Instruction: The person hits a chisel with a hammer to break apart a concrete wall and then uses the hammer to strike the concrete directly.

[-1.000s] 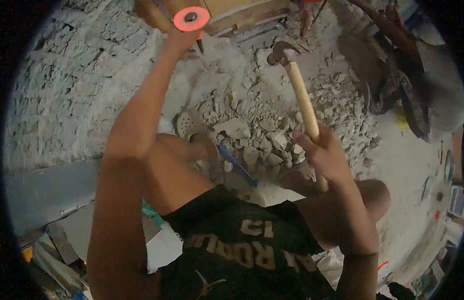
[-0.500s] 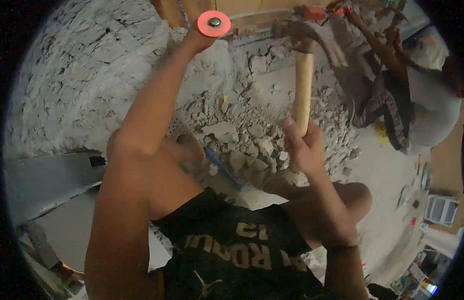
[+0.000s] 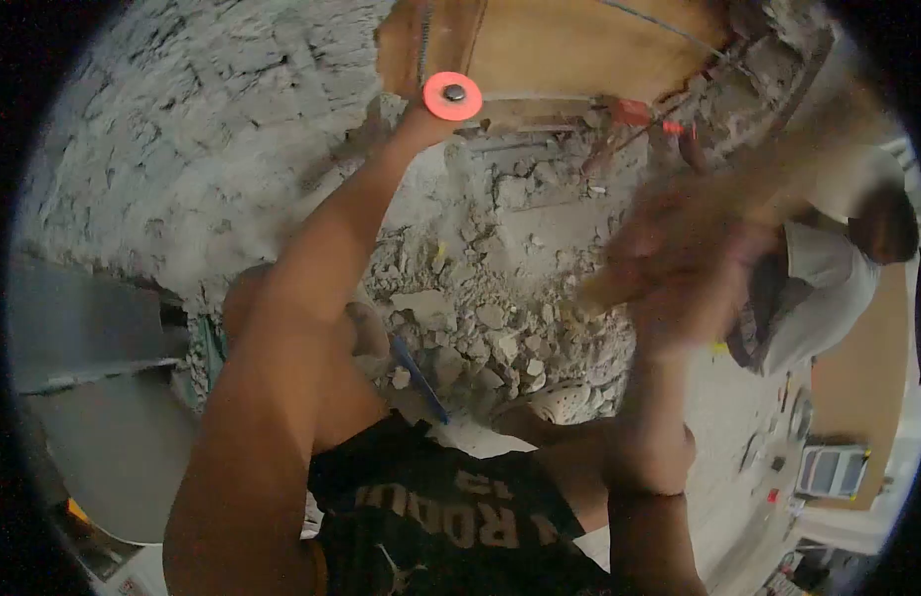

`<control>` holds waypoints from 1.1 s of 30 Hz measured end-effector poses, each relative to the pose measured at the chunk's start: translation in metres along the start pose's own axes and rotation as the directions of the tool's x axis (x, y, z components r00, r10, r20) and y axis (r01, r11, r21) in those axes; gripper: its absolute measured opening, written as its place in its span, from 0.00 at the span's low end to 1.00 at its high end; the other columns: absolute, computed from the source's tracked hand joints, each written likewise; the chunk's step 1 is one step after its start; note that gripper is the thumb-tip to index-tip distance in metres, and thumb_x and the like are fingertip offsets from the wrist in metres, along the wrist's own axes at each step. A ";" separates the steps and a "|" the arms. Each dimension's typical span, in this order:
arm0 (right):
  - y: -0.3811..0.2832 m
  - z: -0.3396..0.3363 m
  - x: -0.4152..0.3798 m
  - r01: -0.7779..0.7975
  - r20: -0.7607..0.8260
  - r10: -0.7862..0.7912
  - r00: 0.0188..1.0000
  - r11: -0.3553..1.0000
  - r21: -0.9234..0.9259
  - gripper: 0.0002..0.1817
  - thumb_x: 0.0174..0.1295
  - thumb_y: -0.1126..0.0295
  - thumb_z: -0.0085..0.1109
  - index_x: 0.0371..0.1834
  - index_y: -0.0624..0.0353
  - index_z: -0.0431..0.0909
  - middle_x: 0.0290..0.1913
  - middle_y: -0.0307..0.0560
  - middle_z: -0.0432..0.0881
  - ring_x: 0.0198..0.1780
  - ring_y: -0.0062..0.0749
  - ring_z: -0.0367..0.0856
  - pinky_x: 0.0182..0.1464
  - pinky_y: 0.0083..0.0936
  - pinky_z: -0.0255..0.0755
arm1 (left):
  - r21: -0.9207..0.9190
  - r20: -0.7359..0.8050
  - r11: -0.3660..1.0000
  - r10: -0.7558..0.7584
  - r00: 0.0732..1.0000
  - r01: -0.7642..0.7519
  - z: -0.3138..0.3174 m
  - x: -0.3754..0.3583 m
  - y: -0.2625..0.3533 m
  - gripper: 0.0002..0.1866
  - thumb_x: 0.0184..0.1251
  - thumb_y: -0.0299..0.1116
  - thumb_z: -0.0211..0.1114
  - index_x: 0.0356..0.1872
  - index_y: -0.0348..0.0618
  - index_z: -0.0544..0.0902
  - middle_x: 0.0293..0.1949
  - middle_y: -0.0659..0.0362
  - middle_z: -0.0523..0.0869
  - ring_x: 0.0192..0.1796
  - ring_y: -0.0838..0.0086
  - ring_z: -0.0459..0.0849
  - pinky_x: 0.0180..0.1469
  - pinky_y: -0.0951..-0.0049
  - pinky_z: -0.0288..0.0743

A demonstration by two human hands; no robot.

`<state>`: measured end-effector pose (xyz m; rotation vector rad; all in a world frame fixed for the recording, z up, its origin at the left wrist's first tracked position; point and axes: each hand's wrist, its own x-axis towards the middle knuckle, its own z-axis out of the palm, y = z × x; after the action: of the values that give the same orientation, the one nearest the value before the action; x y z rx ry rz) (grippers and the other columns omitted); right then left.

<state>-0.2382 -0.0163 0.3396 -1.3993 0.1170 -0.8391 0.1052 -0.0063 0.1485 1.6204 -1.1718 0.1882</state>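
My left hand [image 3: 427, 123] is wrapped around a chisel with a round pink-red hand guard [image 3: 437, 109] and a dark steel striking end [image 3: 455, 92]. It is at the foot of the rough wall, beside the wooden board; the guard hides most of the fingers and the chisel's tip is out of sight. My right hand [image 3: 684, 288], smeared by motion, grips a hammer by its wooden handle [image 3: 778, 184]. The handle slants up and to the right, and its head is too blurred to make out.
Broken rubble [image 3: 480, 328] covers the floor between my feet, with a blue strip [image 3: 419, 379] lying beside it. A co-worker in a grey shirt [image 3: 823, 283] crouches at right, near another red tool [image 3: 634, 111]. A grey metal panel [image 3: 83, 318] stands at left.
My right hand has swung the hammer up and to the right, from upright to slanting. The view has tilted upward, showing more of the wooden board; my left hand still holds the chisel.
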 end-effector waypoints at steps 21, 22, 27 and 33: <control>0.000 -0.018 0.034 0.194 -0.154 -0.186 0.970 0.980 0.041 0.25 0.70 0.44 0.40 0.42 0.56 0.74 0.36 0.45 0.76 0.38 0.34 0.77 0.37 0.35 0.70 | 0.109 -0.009 0.994 -0.010 1.000 0.011 0.008 -0.001 -0.013 0.21 0.58 0.36 0.70 0.51 0.43 0.78 0.48 0.55 0.84 0.52 0.66 0.82 0.51 0.65 0.76; -0.032 -0.028 0.051 0.111 0.219 -0.152 0.964 0.976 0.187 0.23 0.66 0.46 0.46 0.47 0.54 0.73 0.40 0.45 0.75 0.41 0.35 0.74 0.41 0.36 0.70 | 0.110 -0.022 0.993 -0.034 0.999 0.036 0.005 0.002 -0.008 0.21 0.57 0.36 0.71 0.52 0.44 0.78 0.48 0.55 0.84 0.53 0.65 0.82 0.51 0.65 0.76; 0.046 -0.017 0.030 0.056 0.118 -0.069 0.991 0.993 0.103 0.20 0.63 0.50 0.51 0.44 0.56 0.74 0.38 0.44 0.75 0.38 0.35 0.72 0.44 0.37 0.68 | 0.090 0.004 0.988 -0.130 0.992 0.129 0.007 0.000 -0.011 0.21 0.57 0.37 0.70 0.51 0.44 0.78 0.49 0.56 0.84 0.54 0.64 0.82 0.52 0.65 0.76; 0.124 -0.010 -0.013 -0.459 -0.065 0.509 0.859 0.706 -0.539 0.28 0.72 0.47 0.43 0.26 0.62 0.73 0.17 0.41 0.70 0.20 0.27 0.71 0.24 0.30 0.66 | 0.010 0.094 0.988 0.151 0.984 -0.152 0.003 0.001 -0.022 0.18 0.59 0.37 0.69 0.50 0.45 0.80 0.48 0.56 0.84 0.52 0.65 0.83 0.51 0.67 0.77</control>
<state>-0.1976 -0.0245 0.2213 -1.8166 0.6759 -0.2926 0.1207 -0.0108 0.1336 1.5694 -1.3700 0.2226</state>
